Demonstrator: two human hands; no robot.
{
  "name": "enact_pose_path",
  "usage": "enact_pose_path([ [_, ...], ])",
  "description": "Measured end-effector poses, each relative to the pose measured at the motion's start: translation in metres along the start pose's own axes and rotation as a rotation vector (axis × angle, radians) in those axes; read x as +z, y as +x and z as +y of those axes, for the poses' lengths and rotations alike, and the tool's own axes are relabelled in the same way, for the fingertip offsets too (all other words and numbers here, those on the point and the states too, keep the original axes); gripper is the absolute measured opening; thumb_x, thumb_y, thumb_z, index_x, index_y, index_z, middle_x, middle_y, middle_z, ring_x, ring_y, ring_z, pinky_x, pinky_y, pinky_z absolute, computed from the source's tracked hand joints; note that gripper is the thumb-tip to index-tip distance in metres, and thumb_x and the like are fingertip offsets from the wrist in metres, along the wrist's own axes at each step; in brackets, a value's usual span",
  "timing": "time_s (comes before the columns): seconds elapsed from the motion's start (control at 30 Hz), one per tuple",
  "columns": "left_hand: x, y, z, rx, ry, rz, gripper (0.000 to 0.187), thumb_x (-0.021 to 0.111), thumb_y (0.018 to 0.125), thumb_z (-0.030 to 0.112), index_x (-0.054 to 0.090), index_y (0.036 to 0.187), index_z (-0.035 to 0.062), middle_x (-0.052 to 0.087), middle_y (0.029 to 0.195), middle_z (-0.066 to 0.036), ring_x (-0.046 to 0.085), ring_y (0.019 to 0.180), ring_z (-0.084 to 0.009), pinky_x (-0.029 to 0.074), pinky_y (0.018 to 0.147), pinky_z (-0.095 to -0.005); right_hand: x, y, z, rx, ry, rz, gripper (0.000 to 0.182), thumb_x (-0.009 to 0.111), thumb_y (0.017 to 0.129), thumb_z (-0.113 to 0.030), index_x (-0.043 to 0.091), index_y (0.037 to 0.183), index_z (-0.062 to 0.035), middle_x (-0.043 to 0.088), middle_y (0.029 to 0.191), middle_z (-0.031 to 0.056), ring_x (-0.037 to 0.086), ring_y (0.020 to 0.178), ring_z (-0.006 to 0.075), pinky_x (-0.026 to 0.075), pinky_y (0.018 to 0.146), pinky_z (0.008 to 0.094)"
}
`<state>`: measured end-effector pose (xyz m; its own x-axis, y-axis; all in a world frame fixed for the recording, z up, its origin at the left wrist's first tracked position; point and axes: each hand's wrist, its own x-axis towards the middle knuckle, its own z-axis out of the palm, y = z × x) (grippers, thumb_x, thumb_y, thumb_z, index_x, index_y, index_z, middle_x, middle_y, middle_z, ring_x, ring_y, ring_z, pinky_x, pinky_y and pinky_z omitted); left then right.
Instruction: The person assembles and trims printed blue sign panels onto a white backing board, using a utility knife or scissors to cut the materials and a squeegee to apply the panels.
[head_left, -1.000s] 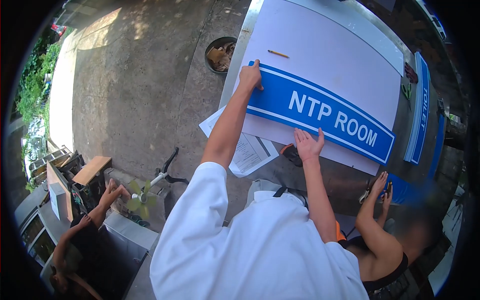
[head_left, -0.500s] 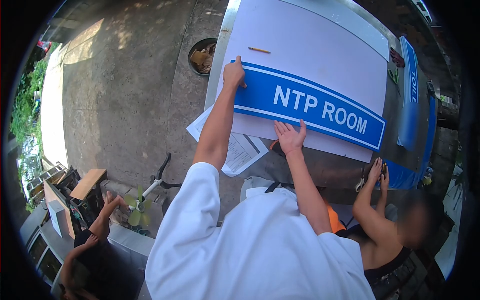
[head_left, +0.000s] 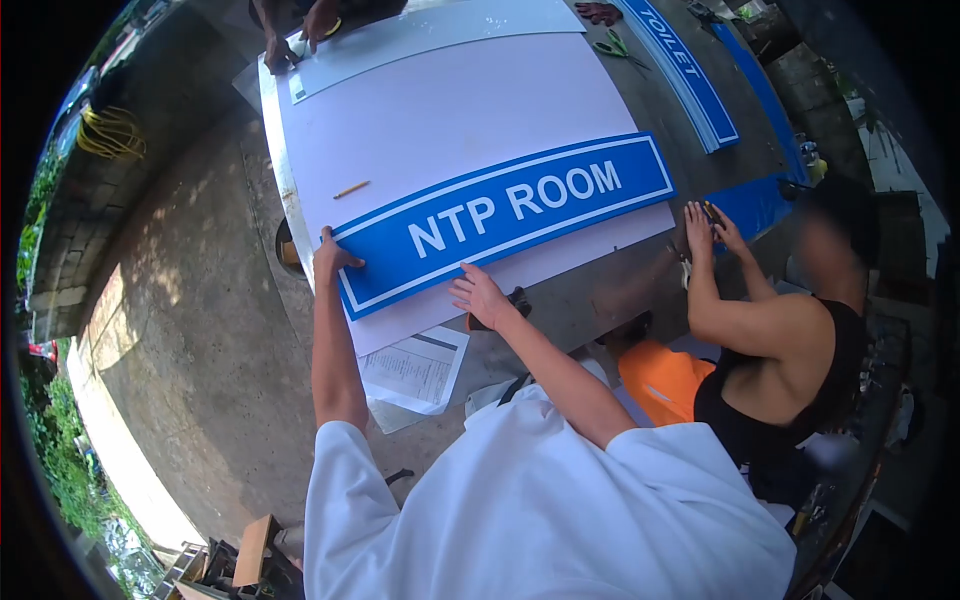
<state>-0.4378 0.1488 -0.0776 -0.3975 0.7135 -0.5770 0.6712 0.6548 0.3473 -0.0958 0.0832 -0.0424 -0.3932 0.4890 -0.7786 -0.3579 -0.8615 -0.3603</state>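
Observation:
A blue sign (head_left: 510, 215) reading NTP ROOM, with a white border, lies on a large white sheet (head_left: 480, 110). My left hand (head_left: 335, 257) holds its left end, with the thumb on the face and fingers at the edge. My right hand (head_left: 482, 295) touches the sign's lower edge with spread fingers. Above the sign's left part, a yellow pencil (head_left: 351, 189) lies on the sheet. Printed papers (head_left: 415, 370) stick out below the sheet's lower left corner.
At the right, a person in a black top (head_left: 780, 350) holds a small dark object. Another person's hands (head_left: 300, 35) are at the sheet's far left corner. A TOILET sign (head_left: 685, 70), green scissors (head_left: 620, 48) and dark red gloves (head_left: 598, 13) lie at the upper right.
The view has turned, so the sign now slants up to the right and sits further left. Another person's hands have come into view at the top. My left hand stays on the sign's left end.

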Motion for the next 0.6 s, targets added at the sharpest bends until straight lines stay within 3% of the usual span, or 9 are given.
enact_pose_path([
  [0.03,-0.004,-0.038,0.028,-0.146,0.019,0.113,0.122,0.091,0.052,0.019,0.015,0.147,0.0099,0.050,0.126,-0.028,0.055,0.112,-0.0411,0.048,0.093,-0.0464,-0.011,-0.005,-0.003,-0.027,0.020,0.009,0.091,0.059,0.085,-0.048,0.013,0.149,-0.0029,0.022,0.152,0.0204,0.028,0.138,0.0344,0.029,0.107,0.0439],
  [0.07,0.002,-0.071,0.047,-0.108,0.140,0.354,0.115,0.088,0.058,0.018,0.015,0.147,0.0136,0.046,0.124,-0.027,0.055,0.108,-0.0417,0.048,0.090,-0.0487,-0.023,-0.012,-0.003,-0.092,-0.131,0.009,0.081,0.059,0.086,-0.046,0.023,0.145,-0.0041,0.032,0.147,0.0181,0.036,0.133,0.0326,0.033,0.104,0.0420],
  [0.1,0.019,-0.089,0.056,0.005,0.110,0.615,0.089,0.082,0.066,0.014,0.031,0.138,0.0120,0.052,0.115,-0.022,0.057,0.102,-0.0374,0.049,0.083,-0.0441,-0.033,-0.019,-0.004,-0.152,-0.286,0.008,0.072,0.058,0.087,-0.044,0.034,0.142,-0.0052,0.041,0.142,0.0159,0.044,0.128,0.0308,0.037,0.100,0.0401],
  [0.17,0.061,-0.132,0.078,0.327,-0.211,0.734,0.053,0.076,0.072,0.012,0.049,0.117,0.0077,0.058,0.105,-0.016,0.059,0.097,-0.0322,0.049,0.075,-0.0413,-0.065,-0.036,-0.008,-0.190,-0.283,0.045,0.062,0.059,0.087,-0.043,0.043,0.135,-0.0064,0.050,0.132,0.0126,0.051,0.120,0.0272,0.039,0.096,0.0372],
  [0.2,0.077,-0.168,0.099,0.304,-0.295,0.523,0.028,0.071,0.077,0.013,0.054,0.099,0.0054,0.060,0.098,-0.011,0.060,0.091,-0.0295,0.047,0.070,-0.0402,-0.082,-0.049,-0.007,-0.213,-0.300,0.074,0.054,0.059,0.087,-0.041,0.051,0.129,-0.0077,0.058,0.122,0.0093,0.057,0.111,0.0235,0.042,0.091,0.0343],
  [0.3,0.164,-0.234,0.130,0.403,-0.219,0.135,0.045,0.075,0.073,0.030,0.057,0.109,0.0091,0.057,0.109,-0.012,0.060,0.094,-0.0333,0.050,0.070,-0.0429,-0.124,-0.079,-0.008,-0.217,-0.234,0.266,0.039,0.059,0.088,-0.036,0.059,0.115,-0.0080,0.063,0.109,0.0060,0.062,0.095,0.0160,0.045,0.080,0.0290],
  [0.37,0.209,-0.257,0.135,0.506,-0.169,0.220,0.051,0.077,0.070,0.025,0.058,0.114,0.0073,0.051,0.118,-0.015,0.050,0.110,-0.0378,0.044,0.090,-0.0430,-0.159,-0.087,-0.001,-0.225,-0.198,0.400,0.035,0.059,0.088,-0.033,0.060,0.113,-0.0079,0.064,0.106,0.0055,0.062,0.090,0.0145,0.046,0.076,0.0278],
  [0.47,0.247,-0.242,0.122,0.689,-0.205,0.112,0.042,0.075,0.070,0.015,0.062,0.108,0.0051,0.053,0.115,-0.014,0.048,0.113,-0.0356,0.039,0.096,-0.0419,-0.194,-0.093,0.003,-0.254,-0.210,0.537,0.030,0.058,0.089,-0.028,0.061,0.110,-0.0075,0.066,0.100,0.0042,0.063,0.084,0.0129,0.046,0.070,0.0258],
  [0.6,0.215,-0.239,0.141,0.622,-0.505,-0.068,0.032,0.073,0.071,0.010,0.065,0.101,0.0009,0.058,0.102,-0.014,0.057,0.098,-0.0352,0.046,0.084,-0.0421,-0.217,-0.099,0.007,-0.364,-0.272,0.591,0.022,0.055,0.090,-0.020,0.064,0.106,-0.0070,0.067,0.091,0.0022,0.063,0.076,0.0101,0.046,0.064,0.0227],
])
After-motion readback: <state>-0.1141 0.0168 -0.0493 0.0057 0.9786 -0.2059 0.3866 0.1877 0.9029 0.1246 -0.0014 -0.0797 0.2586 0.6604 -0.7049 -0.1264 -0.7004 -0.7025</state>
